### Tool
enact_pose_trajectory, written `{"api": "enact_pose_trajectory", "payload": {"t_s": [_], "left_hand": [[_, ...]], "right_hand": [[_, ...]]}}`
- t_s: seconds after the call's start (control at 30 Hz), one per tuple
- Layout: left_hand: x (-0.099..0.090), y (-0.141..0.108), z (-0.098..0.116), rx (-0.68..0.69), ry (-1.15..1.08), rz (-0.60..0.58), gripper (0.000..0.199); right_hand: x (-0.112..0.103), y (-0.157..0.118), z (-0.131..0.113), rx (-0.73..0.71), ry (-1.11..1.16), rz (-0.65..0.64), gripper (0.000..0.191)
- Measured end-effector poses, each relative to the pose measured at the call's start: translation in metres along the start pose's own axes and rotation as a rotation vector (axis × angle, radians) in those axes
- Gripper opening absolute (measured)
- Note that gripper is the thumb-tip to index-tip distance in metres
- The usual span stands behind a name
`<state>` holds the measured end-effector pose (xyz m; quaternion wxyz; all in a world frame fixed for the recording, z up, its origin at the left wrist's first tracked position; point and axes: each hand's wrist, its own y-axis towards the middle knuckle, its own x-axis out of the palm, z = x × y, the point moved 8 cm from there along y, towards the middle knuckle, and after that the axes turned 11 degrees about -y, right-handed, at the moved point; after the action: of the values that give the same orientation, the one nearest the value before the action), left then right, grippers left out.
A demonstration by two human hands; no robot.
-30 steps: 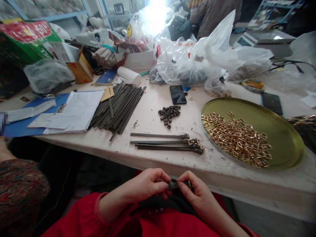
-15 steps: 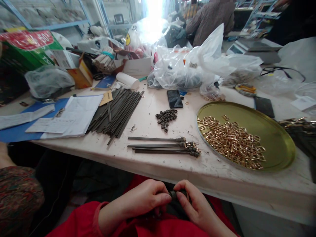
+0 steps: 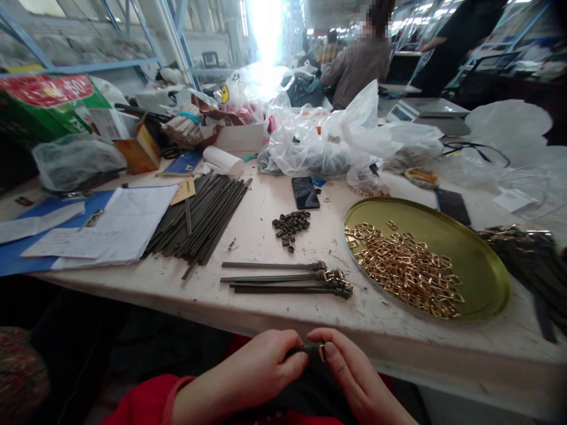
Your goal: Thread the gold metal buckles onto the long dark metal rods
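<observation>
Low in the view, my left hand (image 3: 261,363) and my right hand (image 3: 349,372) pinch a short dark strap (image 3: 305,349) between thumbs and fingers, just below the table's front edge. A small brass buckle (image 3: 323,353) sits at its right end, partly covered by my right thumb. Further up on the white table (image 3: 274,313), several dark strips with buckles on their ends (image 3: 283,277) lie side by side. Beyond them is a small heap of dark metal loops (image 3: 290,227). To the right, a round brass tray (image 3: 478,277) holds many gold rectangular buckles (image 3: 401,268).
A bundle of dark strips (image 3: 199,221) lies beside papers on a blue folder (image 3: 57,236). A black phone (image 3: 305,192) and bulging plastic bags (image 3: 310,144) stand further back. A person in a brown jacket (image 3: 357,74) is beyond the table.
The view has tilted, so the table and tray sit lower and further left. My hands have turned the strap, and its brass buckle now shows at the right end.
</observation>
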<state>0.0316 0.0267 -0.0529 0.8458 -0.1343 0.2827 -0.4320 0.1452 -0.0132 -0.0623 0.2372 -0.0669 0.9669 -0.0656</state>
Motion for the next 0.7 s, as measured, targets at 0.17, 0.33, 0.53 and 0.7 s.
{"api": "enact_pose_trajectory", "payload": {"t_s": [0.17, 0.33, 0.53, 0.7], "left_hand": [[0.009, 0.009, 0.008, 0.087, -0.133, -0.014, 0.021], [-0.001, 0.009, 0.007, 0.067, -0.273, 0.01, 0.023], [0.019, 0.003, -0.012, -0.108, -0.81, -0.086, 0.04], [0.03, 0.005, -0.016, -0.11, -0.825, -0.062, 0.042]], "right_hand": [[0.003, 0.003, 0.003, -0.016, 0.067, 0.016, 0.034], [-0.001, 0.007, 0.012, 0.146, 0.329, 0.065, 0.035], [-0.004, 0.003, 0.004, 0.118, 0.414, 0.155, 0.033], [-0.008, 0.001, -0.005, 0.118, 0.413, 0.131, 0.037]]}}
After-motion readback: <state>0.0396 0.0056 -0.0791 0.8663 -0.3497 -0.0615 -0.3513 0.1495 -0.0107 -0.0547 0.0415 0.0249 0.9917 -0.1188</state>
